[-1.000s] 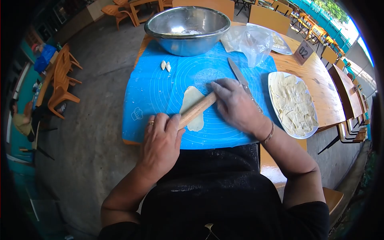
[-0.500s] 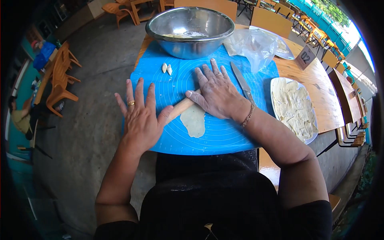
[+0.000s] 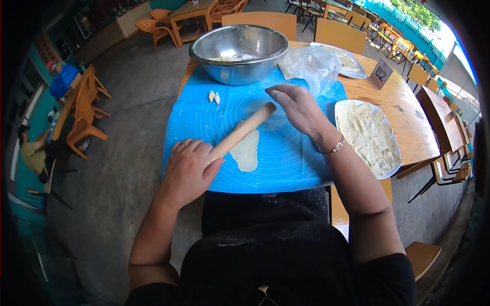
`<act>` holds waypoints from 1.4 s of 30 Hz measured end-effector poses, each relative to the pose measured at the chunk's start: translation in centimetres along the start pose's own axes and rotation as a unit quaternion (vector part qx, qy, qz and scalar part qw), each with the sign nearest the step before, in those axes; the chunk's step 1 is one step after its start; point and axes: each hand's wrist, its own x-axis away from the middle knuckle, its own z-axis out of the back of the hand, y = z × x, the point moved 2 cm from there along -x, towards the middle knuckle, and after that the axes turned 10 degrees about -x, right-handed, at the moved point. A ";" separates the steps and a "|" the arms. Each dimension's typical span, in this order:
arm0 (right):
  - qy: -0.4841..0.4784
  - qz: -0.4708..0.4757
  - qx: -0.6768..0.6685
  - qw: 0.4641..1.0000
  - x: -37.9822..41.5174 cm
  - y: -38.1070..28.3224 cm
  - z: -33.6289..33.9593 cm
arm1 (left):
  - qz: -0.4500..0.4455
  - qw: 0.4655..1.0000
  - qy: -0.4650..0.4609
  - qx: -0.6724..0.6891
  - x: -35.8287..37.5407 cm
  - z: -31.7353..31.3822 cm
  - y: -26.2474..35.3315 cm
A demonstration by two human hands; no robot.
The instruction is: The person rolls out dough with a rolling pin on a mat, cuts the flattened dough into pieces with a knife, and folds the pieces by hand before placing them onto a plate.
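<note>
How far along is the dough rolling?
Done: plate on the right holds a pile of flat rolled sheets. In hand: left hand grips the rolling pin over a partly flattened dough piece on the blue mat; right hand is by its far end. Left: two small dough lumps near the steel bowl.

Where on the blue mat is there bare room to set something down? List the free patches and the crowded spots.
Free: the blue mat left of the rolling pin, below the two dough pieces; also its near right corner beside the plate. Crowded: the middle, with dough sheet, left hand and right hand; the far edge by the steel bowl and plastic bag.
</note>
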 end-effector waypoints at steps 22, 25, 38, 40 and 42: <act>0.115 0.090 0.301 0.942 12.3 0.9 2.2 | 0.323 0.944 -0.045 -0.046 1.3 -0.3 1.5; 0.141 0.139 0.369 0.908 12.1 1.1 1.6 | 0.231 0.966 0.026 -0.115 1.1 -0.7 1.1; 0.141 0.044 0.363 0.920 10.2 2.0 1.8 | -0.049 0.988 -0.079 0.122 -4.2 -3.0 -0.2; 0.150 0.051 0.351 0.923 10.7 1.1 2.2 | -0.032 0.986 -0.092 0.132 -4.6 -2.9 -0.4; 0.155 0.059 0.338 0.926 11.2 -0.3 2.1 | -0.009 0.984 -0.105 0.144 -4.6 -3.1 -0.7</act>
